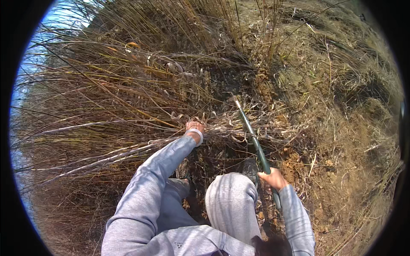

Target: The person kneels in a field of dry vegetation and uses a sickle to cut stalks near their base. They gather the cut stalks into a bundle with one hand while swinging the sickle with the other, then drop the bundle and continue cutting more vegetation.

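My left hand (194, 127), with a white band at the wrist, is closed around a bundle of long dry grass stalks (221, 129). The stalks lie nearly level and fan out far to the left. In my right hand (273, 179) is the long dark green handle (253, 137) of a tool, gripped near its lower end. The handle slants up and left across the butt ends of the stalks. Its far end has a pale collar (236, 98). The tool's head beyond that is mostly lost against dark ground and straw, so its kind cannot be told.
Tall standing grass (192, 25) rises ahead, and more leans at the left. Flattened dry grass (346, 128) covers the slope to the right. Bare brown soil (291, 161) shows near my right hand. My bent knee (232, 195) is close below the stalks.
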